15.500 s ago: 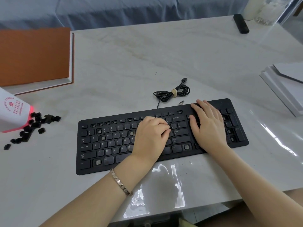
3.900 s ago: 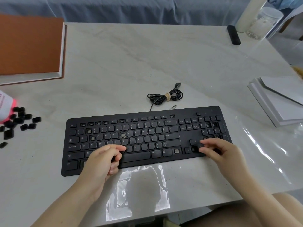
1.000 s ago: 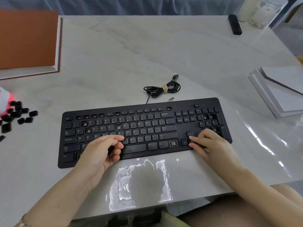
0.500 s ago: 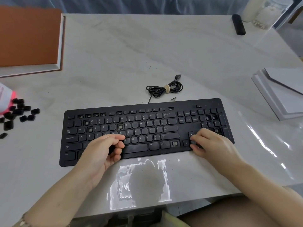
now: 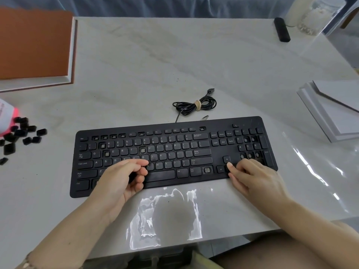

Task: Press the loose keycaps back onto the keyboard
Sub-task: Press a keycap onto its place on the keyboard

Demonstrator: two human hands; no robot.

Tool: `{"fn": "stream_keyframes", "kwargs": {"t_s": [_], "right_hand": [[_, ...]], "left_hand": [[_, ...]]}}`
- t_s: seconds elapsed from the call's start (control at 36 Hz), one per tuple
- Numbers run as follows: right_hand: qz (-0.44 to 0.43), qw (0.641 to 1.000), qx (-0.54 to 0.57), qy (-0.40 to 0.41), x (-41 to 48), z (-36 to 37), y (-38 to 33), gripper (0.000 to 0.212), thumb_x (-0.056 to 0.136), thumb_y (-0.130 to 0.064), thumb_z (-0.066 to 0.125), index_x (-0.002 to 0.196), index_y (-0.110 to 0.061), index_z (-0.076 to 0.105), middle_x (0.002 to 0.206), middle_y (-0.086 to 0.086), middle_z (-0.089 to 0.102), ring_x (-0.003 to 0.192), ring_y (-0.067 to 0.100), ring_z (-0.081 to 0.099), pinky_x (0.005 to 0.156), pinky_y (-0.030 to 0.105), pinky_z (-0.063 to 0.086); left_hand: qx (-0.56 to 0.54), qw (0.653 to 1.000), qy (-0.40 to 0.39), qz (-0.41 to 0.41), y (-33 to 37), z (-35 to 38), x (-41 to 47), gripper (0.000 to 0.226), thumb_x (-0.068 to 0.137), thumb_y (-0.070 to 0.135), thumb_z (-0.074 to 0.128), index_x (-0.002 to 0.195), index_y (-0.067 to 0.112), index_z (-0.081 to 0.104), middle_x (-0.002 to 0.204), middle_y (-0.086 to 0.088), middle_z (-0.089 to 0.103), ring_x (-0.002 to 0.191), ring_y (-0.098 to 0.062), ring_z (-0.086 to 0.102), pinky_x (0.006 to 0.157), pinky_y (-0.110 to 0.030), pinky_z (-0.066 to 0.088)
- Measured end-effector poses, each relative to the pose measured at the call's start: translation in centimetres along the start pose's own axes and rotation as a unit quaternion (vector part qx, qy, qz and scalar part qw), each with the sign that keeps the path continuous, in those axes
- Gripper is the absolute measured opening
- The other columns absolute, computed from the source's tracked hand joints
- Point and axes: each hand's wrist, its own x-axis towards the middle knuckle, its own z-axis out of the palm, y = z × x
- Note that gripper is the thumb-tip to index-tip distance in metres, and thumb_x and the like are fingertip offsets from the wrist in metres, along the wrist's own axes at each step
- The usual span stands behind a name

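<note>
The keyboard [image 5: 174, 152] lies flat near the front edge of the pale table [image 5: 155, 65], and on my feed several of its sockets show bare; one bare socket sits in the bottom row just left of the arrow keys, others in the number rows and the number pad. The right hand [image 5: 256, 179] rests on the keyboard's right end, forefinger and thumb drawn together in a pinch on an arrow keycap [image 5: 226, 168] in the arrow cluster. The left hand [image 5: 120, 181] hovers over the bottom-left rows with fingers curled; something dark shows inside the curl, and I cannot tell whether it grasps anything. The loose keycaps [image 5: 21, 133] lie scattered well to the left, beside a white-and-red container [image 5: 5, 115] at the frame's edge. The bundled cable [image 5: 194, 105] sits just behind the keyboard; an orange-covered book [image 5: 33, 45] occupies the far left corner, a stack of white sheets [image 5: 330, 113] the right side, a black remote [image 5: 282, 30] and a clear jar [image 5: 314, 16] the far right corner.
</note>
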Motion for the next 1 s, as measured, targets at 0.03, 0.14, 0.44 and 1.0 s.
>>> {"fn": "stream_keyframes", "kwargs": {"t_s": [0.03, 0.14, 0.44, 1.0], "right_hand": [[0.006, 1.0, 0.005, 0.001, 0.0, 0.0, 0.0, 0.028, 0.089, -0.021, 0.05, 0.073, -0.008, 0.069, 0.061, 0.001, 0.049, 0.05, 0.017, 0.047, 0.035, 0.024, 0.039], [0.041, 0.998, 0.045, -0.012, 0.4, 0.0, 0.4, 0.004, 0.078, -0.014, 0.074, 0.077, -0.01, 0.072, 0.066, -0.002, 0.055, 0.057, 0.013, 0.052, 0.039, 0.023, 0.044], [0.04, 0.994, 0.055, -0.086, 1.6, -1.0, 1.0, 0.028, 0.057, -0.012, 0.088, 0.08, -0.015, 0.071, 0.076, -0.005, 0.062, 0.052, 0.012, 0.056, 0.048, 0.014, 0.037], [0.054, 0.991, 0.002, -0.122, 3.0, -1.4, -0.2, 0.023, 0.055, -0.008, 0.089, 0.057, -0.014, 0.066, 0.059, -0.005, 0.05, 0.049, 0.012, 0.042, 0.037, 0.025, 0.042]], "left_hand": [[-0.001, 1.0, 0.0, -0.002, 0.0, 0.0, 0.0, 0.025, 0.092, -0.005, 0.04, 0.088, 0.001, 0.063, 0.062, -0.004, 0.054, 0.048, -0.01, 0.044, 0.041, -0.016, 0.042], [0.004, 1.0, 0.004, 0.001, -0.1, -0.1, 0.1, 0.025, 0.092, -0.004, 0.04, 0.087, 0.002, 0.064, 0.062, -0.004, 0.054, 0.048, -0.01, 0.044, 0.04, -0.016, 0.041], [0.406, 0.842, 0.075, 0.348, -0.6, 0.9, 0.7, 0.008, 0.092, 0.019, 0.054, 0.095, 0.021, 0.062, 0.073, 0.006, 0.047, 0.065, -0.006, 0.045, 0.06, -0.017, 0.034], [0.612, 0.602, 0.111, 0.5, -2.1, 2.4, 5.1, 0.077, 0.079, 0.062, 0.037, 0.125, 0.004, 0.06, 0.081, -0.012, 0.045, 0.067, -0.028, 0.045, 0.063, -0.037, 0.041]]}}
